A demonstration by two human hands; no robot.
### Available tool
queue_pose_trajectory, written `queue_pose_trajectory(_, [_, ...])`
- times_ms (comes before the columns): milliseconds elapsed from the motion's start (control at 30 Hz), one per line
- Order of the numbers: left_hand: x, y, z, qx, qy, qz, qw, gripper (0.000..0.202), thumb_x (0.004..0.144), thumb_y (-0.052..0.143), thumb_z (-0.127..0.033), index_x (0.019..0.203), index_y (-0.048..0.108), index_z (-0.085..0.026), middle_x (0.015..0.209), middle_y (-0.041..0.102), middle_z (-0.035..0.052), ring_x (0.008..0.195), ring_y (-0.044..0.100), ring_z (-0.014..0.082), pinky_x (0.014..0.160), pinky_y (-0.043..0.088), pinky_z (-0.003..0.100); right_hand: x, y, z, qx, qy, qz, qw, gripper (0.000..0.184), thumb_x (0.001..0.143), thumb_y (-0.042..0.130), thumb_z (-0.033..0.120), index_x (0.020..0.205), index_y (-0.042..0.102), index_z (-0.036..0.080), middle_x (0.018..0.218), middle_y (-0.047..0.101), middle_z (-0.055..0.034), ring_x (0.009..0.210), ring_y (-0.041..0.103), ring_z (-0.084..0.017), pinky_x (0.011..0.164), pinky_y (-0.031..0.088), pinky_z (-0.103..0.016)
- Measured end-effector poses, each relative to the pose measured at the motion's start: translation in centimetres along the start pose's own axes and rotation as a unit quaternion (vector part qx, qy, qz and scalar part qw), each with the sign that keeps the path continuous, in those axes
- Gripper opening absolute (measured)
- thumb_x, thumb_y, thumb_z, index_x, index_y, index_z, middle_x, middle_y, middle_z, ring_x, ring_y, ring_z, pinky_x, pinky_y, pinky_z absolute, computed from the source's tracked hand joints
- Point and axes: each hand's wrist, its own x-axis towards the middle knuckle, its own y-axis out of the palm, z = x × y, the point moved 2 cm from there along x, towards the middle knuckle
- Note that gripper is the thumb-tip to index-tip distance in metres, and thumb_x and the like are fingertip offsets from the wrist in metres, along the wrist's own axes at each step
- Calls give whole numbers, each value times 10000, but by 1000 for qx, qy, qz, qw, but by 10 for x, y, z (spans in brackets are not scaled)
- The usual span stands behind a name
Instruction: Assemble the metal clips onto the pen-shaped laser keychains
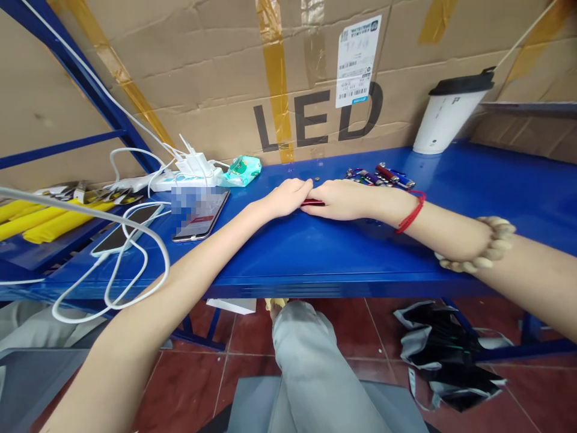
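Observation:
Over the blue table [270,252], my left hand [291,196] and my right hand [340,199] meet, both with curled fingers. Between them shows a slim, shiny red metal cylinder [312,202], mostly covered by the fingers. Its left end reaches my left hand, and my right hand closes over it from above. Just beyond my right wrist lies a pile of small metal cylinders [386,175] in red, blue and purple, with silvery parts. A tiny dark round piece [317,178] rests behind the hands.
A lidded white paper cup [444,117] stands back right. At left are a phone [202,219], another phone [128,230], a power strip [180,179], a teal packet [242,171], loose white cables [166,252] and yellow-handled tools [67,219]. A large cardboard box [202,78] backs the table.

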Motion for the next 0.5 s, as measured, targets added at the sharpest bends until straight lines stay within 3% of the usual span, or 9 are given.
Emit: queue_pose_trajectory(500, [3,-2,2,21,-3,-2,1000,418,920,240,-330,593,437,-158,613,534,16,722,505,149,700,375,261,1,-1,4,10,29,-11,999,374,889,401,394,1047,640,154,1020,653,-118,899,611,-250,794,427,-367])
